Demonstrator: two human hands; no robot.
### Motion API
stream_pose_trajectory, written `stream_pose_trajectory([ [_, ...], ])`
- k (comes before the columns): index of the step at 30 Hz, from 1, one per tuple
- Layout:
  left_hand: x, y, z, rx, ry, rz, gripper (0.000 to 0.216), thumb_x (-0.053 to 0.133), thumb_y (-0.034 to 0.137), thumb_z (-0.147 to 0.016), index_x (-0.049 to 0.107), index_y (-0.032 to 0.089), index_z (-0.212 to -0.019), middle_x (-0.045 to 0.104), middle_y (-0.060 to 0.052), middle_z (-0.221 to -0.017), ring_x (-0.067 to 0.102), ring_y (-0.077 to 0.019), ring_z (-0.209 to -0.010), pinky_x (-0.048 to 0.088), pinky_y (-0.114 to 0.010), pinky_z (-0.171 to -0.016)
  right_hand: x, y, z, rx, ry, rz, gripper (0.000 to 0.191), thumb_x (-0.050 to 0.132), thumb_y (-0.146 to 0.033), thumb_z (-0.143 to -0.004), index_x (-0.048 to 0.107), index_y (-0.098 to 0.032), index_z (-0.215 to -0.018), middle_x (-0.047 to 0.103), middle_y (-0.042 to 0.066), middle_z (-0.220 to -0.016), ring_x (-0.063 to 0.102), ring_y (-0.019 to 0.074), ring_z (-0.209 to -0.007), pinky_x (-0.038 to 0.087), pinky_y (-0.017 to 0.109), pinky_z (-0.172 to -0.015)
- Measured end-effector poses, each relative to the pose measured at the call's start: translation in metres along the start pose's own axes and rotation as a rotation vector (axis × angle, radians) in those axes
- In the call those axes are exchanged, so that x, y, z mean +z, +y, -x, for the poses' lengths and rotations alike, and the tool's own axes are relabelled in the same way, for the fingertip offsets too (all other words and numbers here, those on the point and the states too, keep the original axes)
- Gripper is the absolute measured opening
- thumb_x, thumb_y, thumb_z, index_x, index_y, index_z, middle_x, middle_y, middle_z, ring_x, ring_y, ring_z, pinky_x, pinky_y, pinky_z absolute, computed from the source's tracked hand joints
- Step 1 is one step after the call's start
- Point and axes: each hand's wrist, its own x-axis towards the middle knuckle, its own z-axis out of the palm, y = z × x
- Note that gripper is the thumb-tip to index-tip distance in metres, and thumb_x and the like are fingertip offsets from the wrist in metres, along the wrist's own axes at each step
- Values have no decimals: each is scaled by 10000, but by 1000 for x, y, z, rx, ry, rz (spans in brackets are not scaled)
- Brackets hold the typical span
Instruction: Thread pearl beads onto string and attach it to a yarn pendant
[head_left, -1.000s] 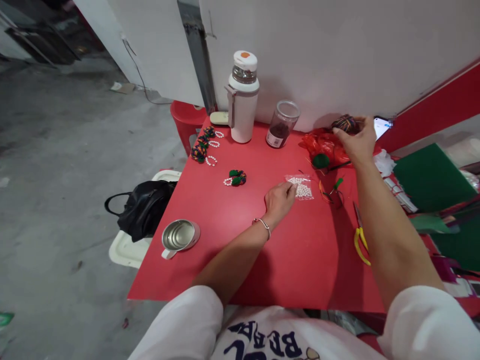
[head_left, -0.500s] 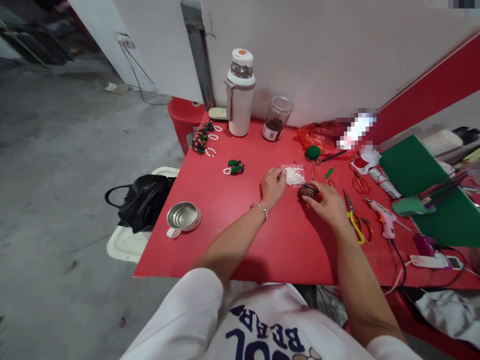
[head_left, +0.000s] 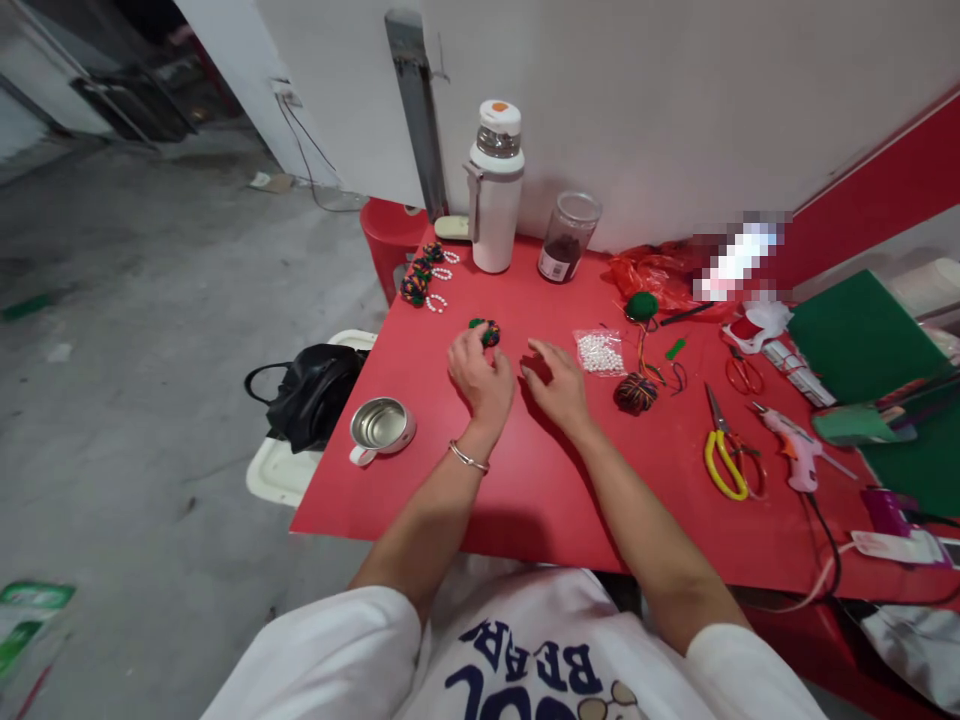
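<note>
My left hand (head_left: 480, 378) is over a small knotted yarn piece (head_left: 491, 334) in green and mixed colours, its thumb apart from the fingers. The fingers cover the piece's left end, where contact is hard to make out. To the right, my right hand (head_left: 556, 388) hovers above the red tabletop, thumb and fingers spread, with nothing in it. Beyond that hand lies a clear bag of white beads (head_left: 600, 353). A dark multicoloured yarn ball (head_left: 636, 393) rests beside the bag, and a green yarn ball (head_left: 642, 306) sits farther back.
Several yarn pieces with bead loops (head_left: 417, 285) lie at the back left. A metal cup (head_left: 381, 427) stands near the left edge, a white thermos (head_left: 496, 205) and a jar (head_left: 568, 240) at the back. Yellow-handled scissors (head_left: 724, 465) and a pink glue gun (head_left: 801, 455) are right.
My right hand has let go of the multicoloured yarn ball and moved left. My left hand has left the bead bag and moved left to the knotted yarn piece.
</note>
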Motion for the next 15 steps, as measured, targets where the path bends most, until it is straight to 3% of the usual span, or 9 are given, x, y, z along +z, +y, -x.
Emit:
stream_pose_trajectory([
  [3,-8,-14,-15,-57,24,-107,555,593,74,-882,597,221,-1417,645,-156,-1382,560,-319,-1339,456,-508,-1155,27,6,-28,13,-77,-14,689,650,-272,-875,553,-240,-1557,631,109,-1513,587,327,-1392,457,560,-1213],
  [7,-8,-26,-25,-79,-3,-233,633,587,51,-858,578,252,-1458,682,-147,-1323,598,-342,-1283,490,-536,-1095,43,7,-56,-19,-199,-2,858,707,-258,-823,447,-230,-1640,524,112,-1628,523,356,-1454,411,584,-1233],
  [15,-10,-32,-35,-14,-117,-391,607,568,112,-944,545,206,-1543,753,-159,-1152,673,-329,-1093,530,-508,-1010,46,5,-81,-81,-313,-7,879,768,-414,-901,398,-252,-1682,668,85,-1481,601,366,-1293,463,568,-1145],
])
